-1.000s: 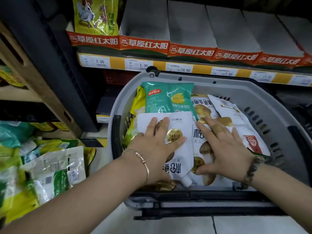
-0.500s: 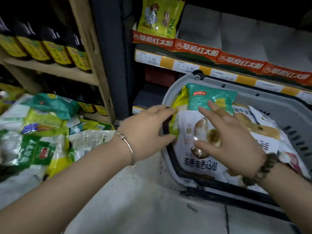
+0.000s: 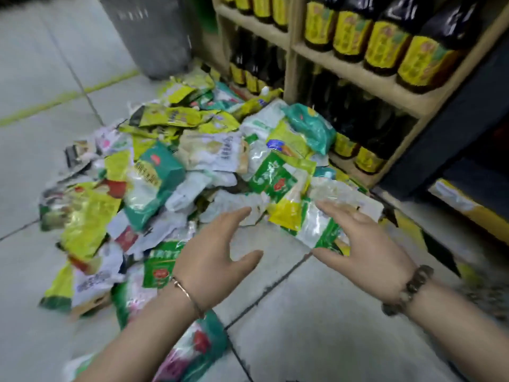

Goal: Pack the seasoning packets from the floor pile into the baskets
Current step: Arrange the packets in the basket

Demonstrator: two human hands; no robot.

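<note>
Both hands spread open over the near edge of the packet pile.

The pile of seasoning packets (image 3: 170,172) lies on the tiled floor (image 3: 316,312) from 9 o'clock to the centre: yellow, green and white pouches heaped against a wooden shelf (image 3: 358,75) of dark bottles (image 3: 385,42) at 1 o'clock. The left hand (image 3: 213,253), at 6 o'clock, has straight fingers and its thumb apart, holding nothing. The right hand (image 3: 369,249), at 4 o'clock, is likewise splayed, fingertips over a green-and-white packet (image 3: 316,227); blur hides whether they touch.
</note>
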